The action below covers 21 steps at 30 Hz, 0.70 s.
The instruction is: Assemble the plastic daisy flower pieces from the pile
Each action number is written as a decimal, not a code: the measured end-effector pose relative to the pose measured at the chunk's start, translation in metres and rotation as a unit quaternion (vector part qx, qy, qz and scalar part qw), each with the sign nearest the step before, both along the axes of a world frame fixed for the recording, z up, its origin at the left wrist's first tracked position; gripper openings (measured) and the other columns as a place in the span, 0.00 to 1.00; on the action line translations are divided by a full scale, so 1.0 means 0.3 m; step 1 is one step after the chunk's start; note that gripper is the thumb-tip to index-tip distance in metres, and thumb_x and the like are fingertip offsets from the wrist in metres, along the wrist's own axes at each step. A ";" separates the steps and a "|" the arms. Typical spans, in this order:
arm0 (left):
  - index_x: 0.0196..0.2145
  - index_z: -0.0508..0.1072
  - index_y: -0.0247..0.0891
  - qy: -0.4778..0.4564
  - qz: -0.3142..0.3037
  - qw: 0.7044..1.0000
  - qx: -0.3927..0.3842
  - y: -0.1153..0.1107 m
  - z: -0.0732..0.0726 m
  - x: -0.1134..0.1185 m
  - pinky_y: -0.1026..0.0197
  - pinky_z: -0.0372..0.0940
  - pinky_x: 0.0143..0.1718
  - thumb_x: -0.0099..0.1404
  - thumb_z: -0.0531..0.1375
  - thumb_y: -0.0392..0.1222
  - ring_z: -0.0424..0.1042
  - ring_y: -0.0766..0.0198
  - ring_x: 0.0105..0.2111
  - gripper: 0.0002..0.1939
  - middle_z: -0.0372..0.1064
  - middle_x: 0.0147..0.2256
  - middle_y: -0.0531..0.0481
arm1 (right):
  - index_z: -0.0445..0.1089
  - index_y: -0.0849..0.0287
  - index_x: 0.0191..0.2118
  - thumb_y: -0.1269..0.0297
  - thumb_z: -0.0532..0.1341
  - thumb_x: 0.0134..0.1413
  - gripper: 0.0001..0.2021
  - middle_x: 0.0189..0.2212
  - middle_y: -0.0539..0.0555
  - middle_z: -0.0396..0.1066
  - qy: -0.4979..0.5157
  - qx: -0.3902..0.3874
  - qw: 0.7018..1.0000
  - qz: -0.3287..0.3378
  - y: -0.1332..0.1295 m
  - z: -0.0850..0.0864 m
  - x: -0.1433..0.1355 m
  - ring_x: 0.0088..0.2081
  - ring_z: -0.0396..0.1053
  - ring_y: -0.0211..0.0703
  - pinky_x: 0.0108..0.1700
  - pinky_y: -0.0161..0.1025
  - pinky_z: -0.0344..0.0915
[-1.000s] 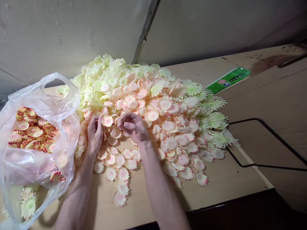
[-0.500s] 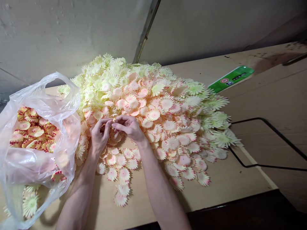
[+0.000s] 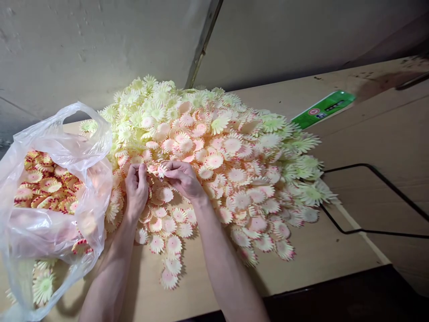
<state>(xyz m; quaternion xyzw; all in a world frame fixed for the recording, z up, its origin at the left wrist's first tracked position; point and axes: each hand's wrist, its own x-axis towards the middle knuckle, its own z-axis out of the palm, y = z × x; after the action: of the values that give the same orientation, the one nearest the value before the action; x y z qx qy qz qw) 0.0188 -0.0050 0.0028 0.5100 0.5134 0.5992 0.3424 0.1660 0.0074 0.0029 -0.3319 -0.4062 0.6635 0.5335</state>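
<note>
A wide heap of flower-shaped pieces [image 3: 233,145], pale yellow-green at the back and pink with red tips in front, lies on the table. At its near edge, my right hand [image 3: 182,178] pinches a small pale flower piece [image 3: 161,171] between thumb and fingers. Left of it, a short gap away, my left hand [image 3: 136,185] has its fingers closed; whatever they hold, if anything, is hidden. An open clear plastic bag [image 3: 50,228] stands beside my left forearm with red-edged flower pieces [image 3: 47,183] inside.
A green packet [image 3: 323,109] lies behind the heap at the right. A bent black metal rod [image 3: 389,185] extends over the brown surface at the right. Grey wall panels [image 3: 284,40] rise behind the table [image 3: 311,259]. Greenish flower pieces [image 3: 43,286] lie under the bag.
My hands have moved apart from their fingertip contact, the left one slightly leftward with its fingers more curled. The small flower piece now shows clearly at my right fingertips.
</note>
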 end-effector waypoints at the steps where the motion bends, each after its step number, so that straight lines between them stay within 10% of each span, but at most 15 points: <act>1: 0.28 0.66 0.42 -0.006 -0.004 1.000 -0.001 -0.001 0.002 0.002 0.60 0.55 0.25 0.68 0.59 0.64 0.55 0.65 0.25 0.23 0.56 0.25 0.54 | 0.69 0.57 0.19 0.63 0.71 0.39 0.10 0.25 0.49 0.61 0.003 0.000 1.000 -0.008 -0.001 0.004 0.000 0.28 0.56 0.36 0.29 0.35 0.55; 12: 0.29 0.63 0.41 -0.100 -0.041 0.992 -0.066 0.004 -0.049 -0.007 0.65 0.62 0.26 0.69 0.60 0.62 0.61 0.69 0.24 0.22 0.58 0.24 0.57 | 0.69 0.56 0.20 0.64 0.67 0.35 0.06 0.27 0.51 0.65 0.039 0.019 0.999 -0.022 -0.011 0.004 0.001 0.31 0.60 0.41 0.36 0.41 0.61; 21: 0.37 0.61 0.44 -0.131 -0.046 0.985 -0.103 0.032 -0.032 -0.034 0.63 0.63 0.22 0.66 0.57 0.69 0.78 0.60 0.27 0.25 0.75 0.28 0.51 | 0.59 0.54 0.15 0.51 0.74 0.38 0.24 0.16 0.49 0.55 0.096 0.065 0.990 -0.079 -0.018 0.037 0.032 0.24 0.55 0.41 0.30 0.42 0.60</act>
<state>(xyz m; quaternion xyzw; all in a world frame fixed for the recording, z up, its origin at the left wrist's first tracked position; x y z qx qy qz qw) 0.0085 0.0046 -0.0067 0.4120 0.4992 0.5882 0.4849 0.1756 0.0019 0.0139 -0.2623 -0.3676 0.6202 0.6414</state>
